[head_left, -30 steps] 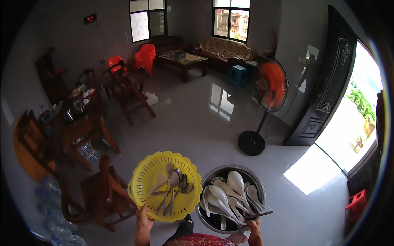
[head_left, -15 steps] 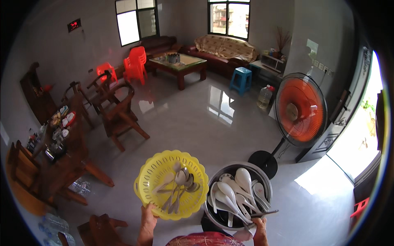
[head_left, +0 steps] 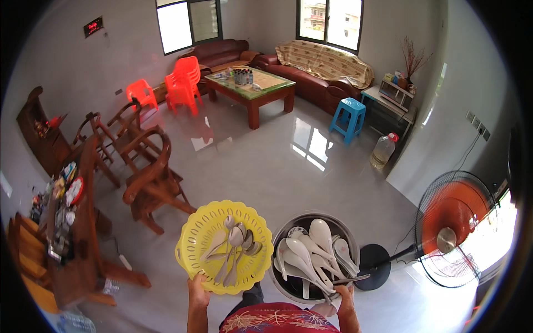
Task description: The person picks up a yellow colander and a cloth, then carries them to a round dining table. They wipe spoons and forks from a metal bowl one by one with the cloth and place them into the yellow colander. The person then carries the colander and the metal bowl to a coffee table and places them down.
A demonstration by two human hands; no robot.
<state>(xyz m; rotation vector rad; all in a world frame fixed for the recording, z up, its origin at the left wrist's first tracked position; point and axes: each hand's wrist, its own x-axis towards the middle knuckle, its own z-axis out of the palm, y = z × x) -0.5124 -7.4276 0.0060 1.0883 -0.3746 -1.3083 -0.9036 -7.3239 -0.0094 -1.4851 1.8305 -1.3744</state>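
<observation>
My left hand (head_left: 199,291) is closed on the lower left rim of a yellow plastic basket (head_left: 191,247) with a scalloped, slotted edge. Several metal spoons (head_left: 235,237) lie loosely in it. To its right, my right hand (head_left: 345,299) grips the near right rim of a round metal basin (head_left: 358,254). Heaped inside are several white ceramic soup spoons (head_left: 320,233), some with handles pointing towards me. A thin dark handle sticks out over the rim beside my right hand; whether my fingers touch it I cannot tell. Both vessels are held in front of my red patterned top.
A standing fan (head_left: 452,233) with a round black base is at the right. Wooden chairs (head_left: 152,180) and a long wooden table (head_left: 83,238) line the left. Further off are a low table (head_left: 258,91), sofas, a blue stool (head_left: 348,119) and a large bottle (head_left: 383,151).
The room has shifted in view: the fan now appears further right and lower, and the far furniture looks nearer. Both hands keep their holds on the basket and the basin.
</observation>
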